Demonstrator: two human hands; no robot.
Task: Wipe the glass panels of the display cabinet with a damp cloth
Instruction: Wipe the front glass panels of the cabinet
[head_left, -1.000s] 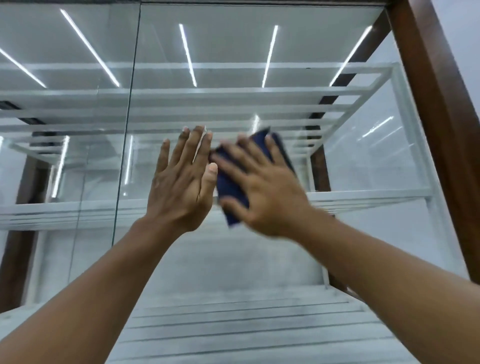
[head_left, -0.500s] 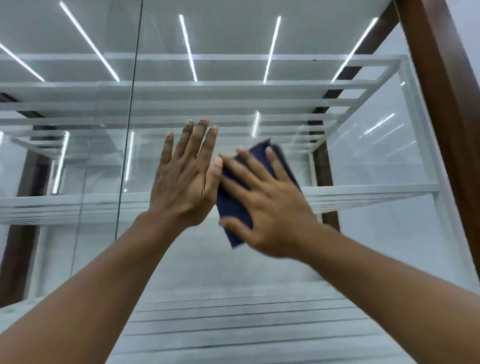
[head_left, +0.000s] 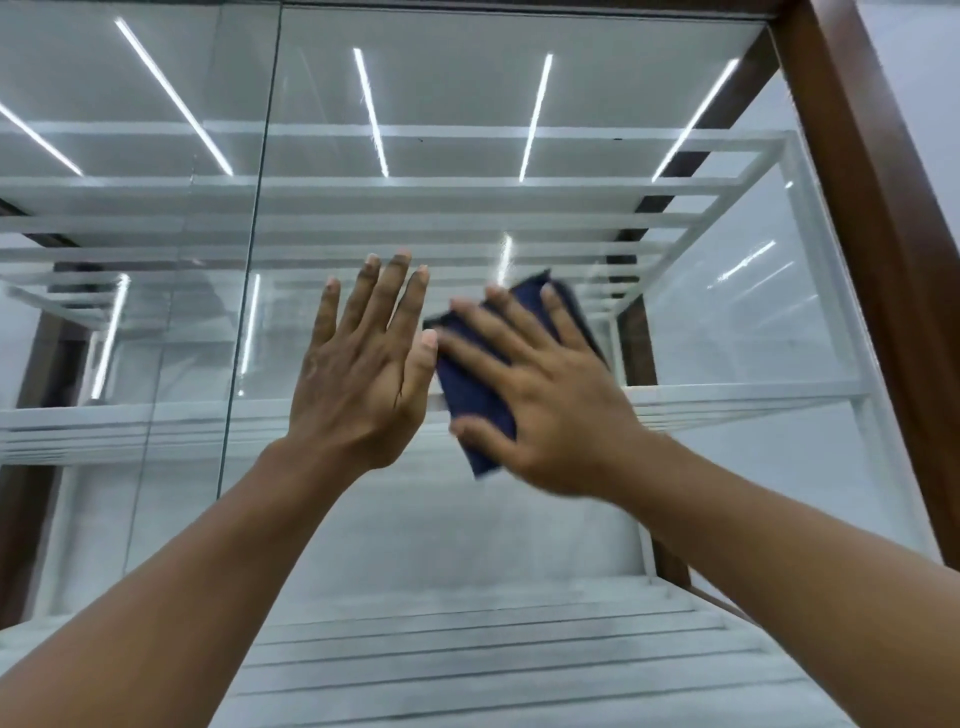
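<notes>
My right hand (head_left: 550, 395) lies flat, fingers spread, pressing the dark blue cloth (head_left: 467, 395) to the glass panel (head_left: 467, 104). The cloth's long axis tilts up to the right. My left hand (head_left: 363, 374), flat and empty, rests just left of the cloth.

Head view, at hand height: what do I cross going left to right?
dark wooden post behind the glass → seam between glass panels → left hand, fingers straight → right hand pressing the dark blue cloth → brown wooden frame
</notes>
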